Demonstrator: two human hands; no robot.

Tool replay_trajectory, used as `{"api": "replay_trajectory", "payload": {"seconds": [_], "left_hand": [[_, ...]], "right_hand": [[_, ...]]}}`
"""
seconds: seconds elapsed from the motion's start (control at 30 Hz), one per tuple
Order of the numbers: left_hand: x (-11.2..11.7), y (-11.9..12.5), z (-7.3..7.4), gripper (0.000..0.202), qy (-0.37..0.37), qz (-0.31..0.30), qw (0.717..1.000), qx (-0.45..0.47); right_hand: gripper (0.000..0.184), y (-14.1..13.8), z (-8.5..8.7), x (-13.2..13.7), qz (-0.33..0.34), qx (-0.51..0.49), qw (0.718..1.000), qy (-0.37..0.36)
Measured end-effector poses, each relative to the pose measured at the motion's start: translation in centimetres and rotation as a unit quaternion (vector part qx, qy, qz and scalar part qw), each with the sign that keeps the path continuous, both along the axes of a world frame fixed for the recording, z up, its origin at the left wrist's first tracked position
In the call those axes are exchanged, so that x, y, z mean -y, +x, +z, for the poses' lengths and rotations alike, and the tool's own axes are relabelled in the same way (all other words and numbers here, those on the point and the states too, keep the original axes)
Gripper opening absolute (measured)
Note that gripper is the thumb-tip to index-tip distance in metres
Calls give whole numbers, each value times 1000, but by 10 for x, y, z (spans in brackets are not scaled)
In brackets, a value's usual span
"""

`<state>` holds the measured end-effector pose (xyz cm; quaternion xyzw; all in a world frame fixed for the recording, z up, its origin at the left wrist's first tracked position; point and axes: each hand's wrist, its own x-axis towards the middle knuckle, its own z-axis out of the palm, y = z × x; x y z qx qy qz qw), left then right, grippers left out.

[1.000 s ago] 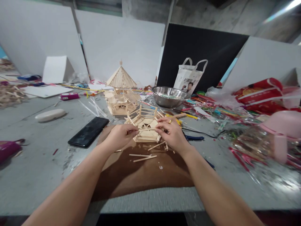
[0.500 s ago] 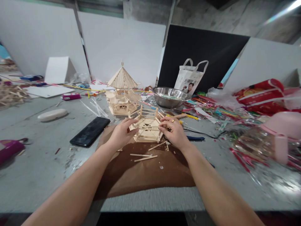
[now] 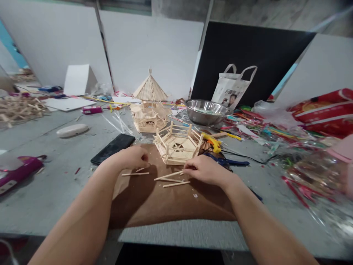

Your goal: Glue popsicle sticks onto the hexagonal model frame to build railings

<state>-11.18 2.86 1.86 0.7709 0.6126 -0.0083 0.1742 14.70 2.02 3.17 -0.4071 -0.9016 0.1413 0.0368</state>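
A low six-sided model platform with railings, built from thin pale wooden sticks, sits on a brown sheet. My left hand is to the left of it, fingers curled in above a short stick; whatever is between its fingertips is hidden. Near the platform's front right corner, my right hand pinches one end of a thin wooden stick. More loose sticks lie on the sheet, one in front and another below my left hand.
Behind the platform stands a roofed stick pavilion. A black phone lies left; a yellow glue gun and blue-handled pliers lie right. A metal bowl and a white bag stand at the back.
Both hands have come away from the platform, down toward the sheet. The stick held across the platform's front now spans its front railing. The view has shifted slightly.
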Motion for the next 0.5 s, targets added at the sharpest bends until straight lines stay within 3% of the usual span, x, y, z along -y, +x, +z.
{"api": "replay_trajectory", "payload": {"seconds": [0.17, 0.3, 0.5], "left_hand": [[12, 14, 9, 27, -42, -51, 994, -89], [14, 23, 8, 25, -46, -62, 987, -142], [8, 21, -3, 20, -23, -76, 990, -115]], "right_hand": [[26, 1, 0, -3, -39, 82, 996, 15], [28, 1, 2, -2, -55, 121, 991, -4], [21, 1, -5, -4, -34, 125, 991, 32]]}}
